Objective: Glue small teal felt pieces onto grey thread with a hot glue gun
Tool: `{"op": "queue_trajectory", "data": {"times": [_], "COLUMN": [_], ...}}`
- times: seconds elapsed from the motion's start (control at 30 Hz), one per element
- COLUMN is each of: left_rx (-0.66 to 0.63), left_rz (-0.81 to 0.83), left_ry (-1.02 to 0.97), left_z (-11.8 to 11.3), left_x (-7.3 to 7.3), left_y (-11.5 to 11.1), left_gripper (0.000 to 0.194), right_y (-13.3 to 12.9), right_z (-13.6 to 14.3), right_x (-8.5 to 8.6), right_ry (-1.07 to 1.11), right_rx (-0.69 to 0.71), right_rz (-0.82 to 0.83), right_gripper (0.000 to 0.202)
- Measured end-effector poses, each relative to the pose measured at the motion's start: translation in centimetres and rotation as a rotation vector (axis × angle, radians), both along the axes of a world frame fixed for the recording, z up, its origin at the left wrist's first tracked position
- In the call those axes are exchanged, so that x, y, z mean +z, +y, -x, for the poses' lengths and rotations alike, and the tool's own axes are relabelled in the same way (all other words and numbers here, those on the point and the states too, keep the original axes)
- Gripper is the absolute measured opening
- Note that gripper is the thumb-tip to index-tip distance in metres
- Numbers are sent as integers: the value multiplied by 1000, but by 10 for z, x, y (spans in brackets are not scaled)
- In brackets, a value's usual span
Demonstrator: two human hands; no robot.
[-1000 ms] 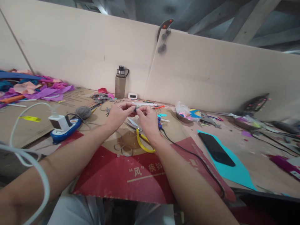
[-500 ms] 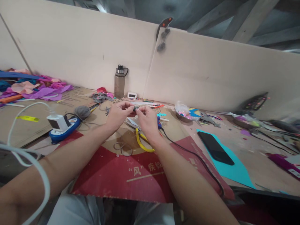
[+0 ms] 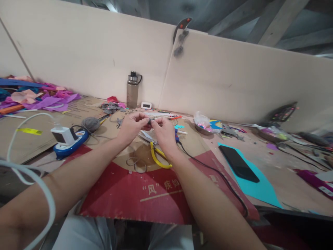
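Small dark-grey piece (image 3: 150,121), material unclear, pinched in fingertips of left hand (image 3: 134,127) and right hand (image 3: 164,133), above cardboard sheet (image 3: 117,191). Probably light, soft, easily crushed; best held gently by opposite ends.

Pale cream flat panels (image 3: 213,69) (faintly marked) stand at twelve o'clock; slanting grey beams (image 3: 283,21) cross at one o'clock; a flat pinkish-brown worktable (image 3: 262,152) spreads toward three.
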State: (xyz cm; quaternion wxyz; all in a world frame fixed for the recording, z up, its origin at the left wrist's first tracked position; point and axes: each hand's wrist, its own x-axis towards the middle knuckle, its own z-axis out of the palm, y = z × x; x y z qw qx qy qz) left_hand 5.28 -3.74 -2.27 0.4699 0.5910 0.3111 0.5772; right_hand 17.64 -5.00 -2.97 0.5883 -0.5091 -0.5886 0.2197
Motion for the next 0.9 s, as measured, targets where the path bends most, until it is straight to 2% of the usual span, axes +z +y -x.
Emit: {"op": "queue_trajectory", "data": {"times": [0.17,0.33,0.4,0.57,0.77,0.9], "left_rx": [-41,-102,-113,-111,-73,-122], "left_rz": [-5,-7,6,36,50,128], "left_ry": [2,21,39,90,93,64], "left_z": [2,4,4,3,5,7], "left_x": [-1,-1,-1,-1,-2,1], "left_y": [5,8,9,10,11,11], "left_gripper": [17,19,20,22,18,20], "right_y": [0,-1,0,5,5,4], "right_z": [-3,-5,-6,-7,-3,-3], "right_x": [1,3,3,-2,-5,-4], "right_ry": [20,29,29,11,-14,-14], "right_rx": [-10,78,72,23,66,68], "right_rz": [-2,-1,4,-5,-4,8], "right_gripper": [17,16,15,15,19,21]}}
